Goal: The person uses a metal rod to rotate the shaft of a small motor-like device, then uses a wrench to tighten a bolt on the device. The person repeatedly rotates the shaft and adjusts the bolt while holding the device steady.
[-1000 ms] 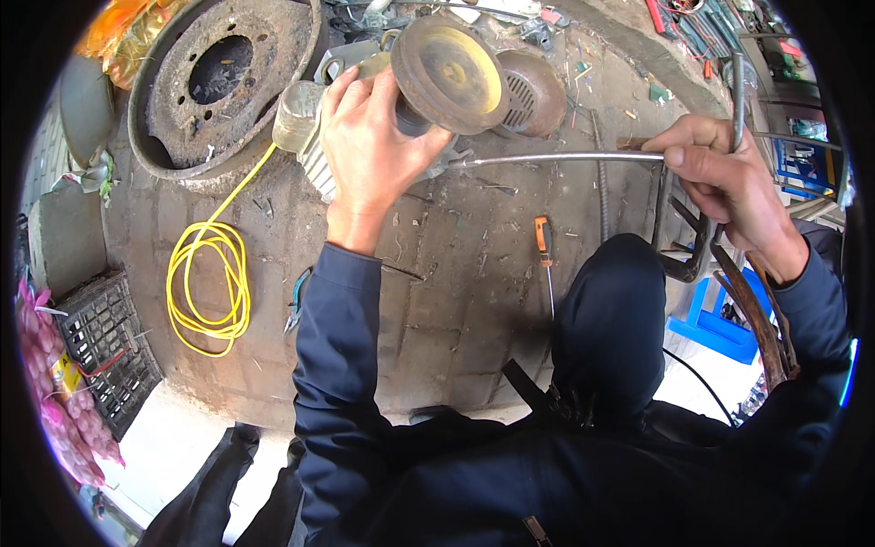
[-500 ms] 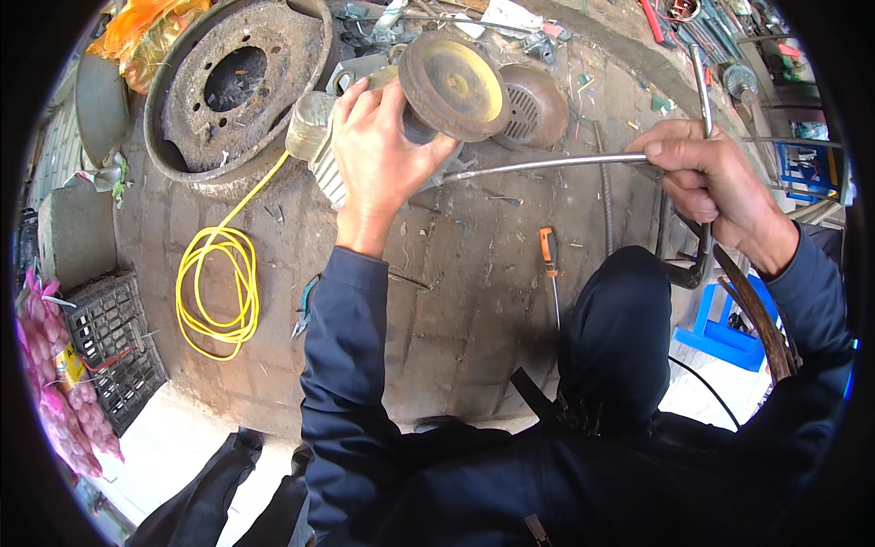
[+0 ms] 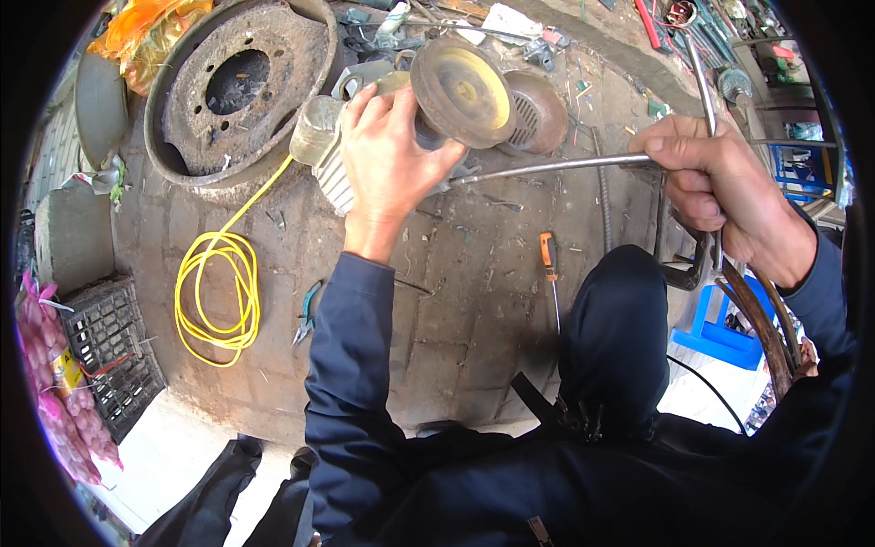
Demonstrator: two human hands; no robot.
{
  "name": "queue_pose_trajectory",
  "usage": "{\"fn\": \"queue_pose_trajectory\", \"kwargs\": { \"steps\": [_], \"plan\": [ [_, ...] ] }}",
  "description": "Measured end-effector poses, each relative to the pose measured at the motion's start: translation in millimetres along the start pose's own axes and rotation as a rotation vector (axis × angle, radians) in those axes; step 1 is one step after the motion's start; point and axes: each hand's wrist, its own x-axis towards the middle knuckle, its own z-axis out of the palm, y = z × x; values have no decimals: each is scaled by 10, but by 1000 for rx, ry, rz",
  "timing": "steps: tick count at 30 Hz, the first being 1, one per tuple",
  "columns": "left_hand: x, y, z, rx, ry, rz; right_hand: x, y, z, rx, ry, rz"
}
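Observation:
A grey finned electric motor lies on the ground ahead of me, with a round, worn pulley on its shaft end. My left hand is closed over the motor behind the pulley, thumb toward the pulley's lower edge. In my closed right hand is the crossbar of a T-shaped metal wrench. Its long shaft reaches left to the motor beside my left hand; where the tip sits I cannot make out. A rusty vented cover lies right behind the pulley.
A rusty wheel rim lies left of the motor. Yellow cable is coiled nearer me. Pliers and an orange-handled screwdriver are on the ground. A blue stool stands right, a black crate left.
My left hand and the motor sit slightly further right in the picture. The wrench's crossbar has tilted a little in my right hand. The pliers show more fully beside my left sleeve.

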Motion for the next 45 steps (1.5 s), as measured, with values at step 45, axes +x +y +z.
{"fn": "queue_pose_trajectory", "kwargs": {
  "steps": [45],
  "plan": [
    [67, -12, 43, -61, -52, -31, 271, 3, -133, -569, -32, -442]
  ]
}}
